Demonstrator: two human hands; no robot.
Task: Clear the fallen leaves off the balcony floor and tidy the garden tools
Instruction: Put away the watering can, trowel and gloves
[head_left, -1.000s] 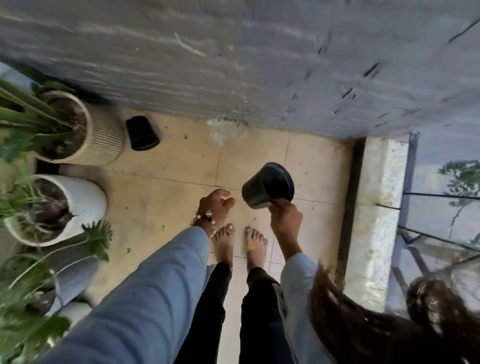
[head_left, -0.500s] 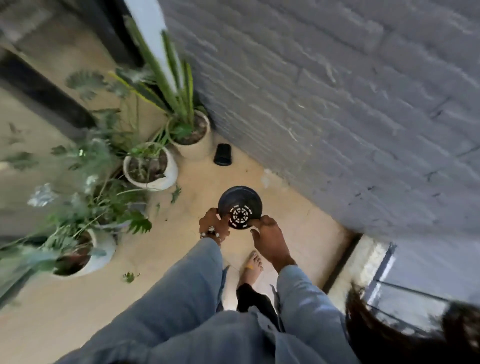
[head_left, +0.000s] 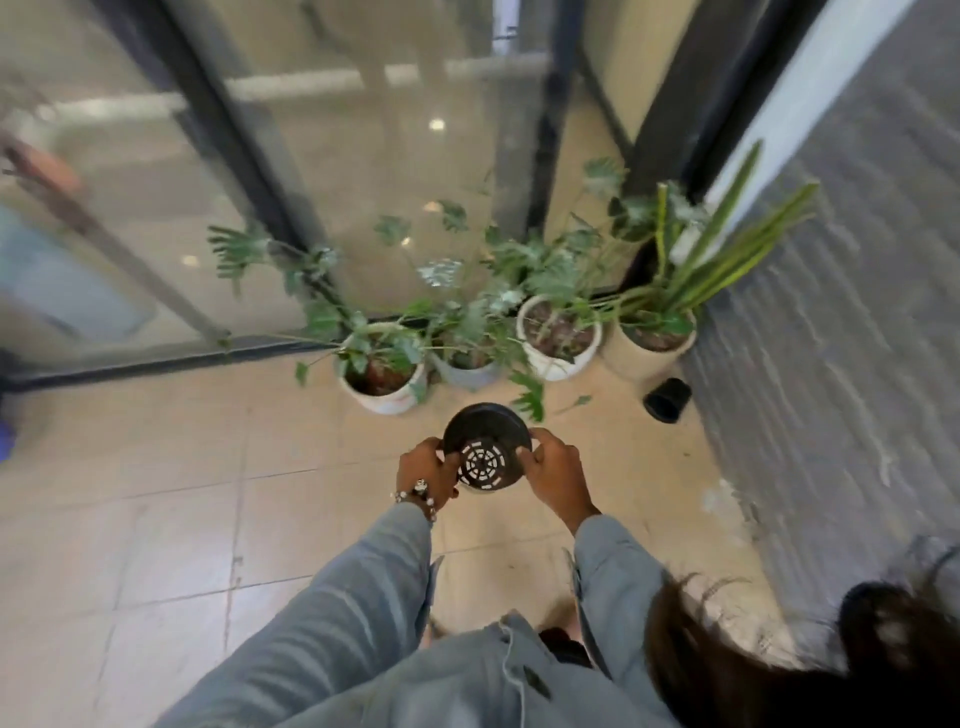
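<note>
A black plastic nursery pot (head_left: 485, 447) is held in front of me, turned so its perforated base faces the camera. My left hand (head_left: 427, 474), with a beaded bracelet at the wrist, grips its left side. My right hand (head_left: 555, 474) grips its right side with the thumb over the rim. A second black pot (head_left: 667, 399) lies on its side on the tiles by the grey wall. A green leaf (head_left: 581, 401) lies on the floor just beyond the held pot.
Several potted plants stand in a row against the glass door: a white pot (head_left: 383, 383), a grey one (head_left: 465, 366), another white one (head_left: 560, 338) and a beige ribbed pot (head_left: 648, 348). A grey brick wall (head_left: 841, 322) runs along the right. Beige floor tiles (head_left: 171, 467) spread to the left.
The view has swung left from the wall toward the glass door and plants. My left hand joined the right on the pot, which turned base-up toward me.
</note>
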